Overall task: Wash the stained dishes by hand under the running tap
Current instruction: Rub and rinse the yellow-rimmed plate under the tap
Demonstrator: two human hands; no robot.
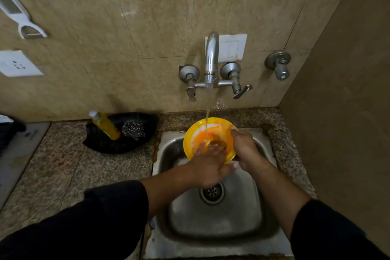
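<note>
While water is running from the tap, the scene is set out as follows.

Progress: washing is judged to be under way but not finished; one dish is being rinsed and rubbed, and no cleaned dish is seen set aside.
Left to do: orange residue is to be cleared from the dish; whether other dishes wait cannot be told, since none is seen.
Yellow bowl (198,133): held tilted over the back of the sink (215,224), directly under the tap (211,57), with the stream falling into it.
Look of the bowl: a yellow rim, a pale inner band, and orange staining with brownish matter near the middle are seen.
Right hand (245,149): closed around the bowl's right edge, gripping it.
Left hand (207,168): laid flat into the bowl, fingers stretched open and pressed against the stained inside; nothing is gripped.
Unused aids: a soap bottle (106,125) and a steel scrubber (133,129) are left in a black tray (101,145) on the counter, well apart from the hands.
</note>
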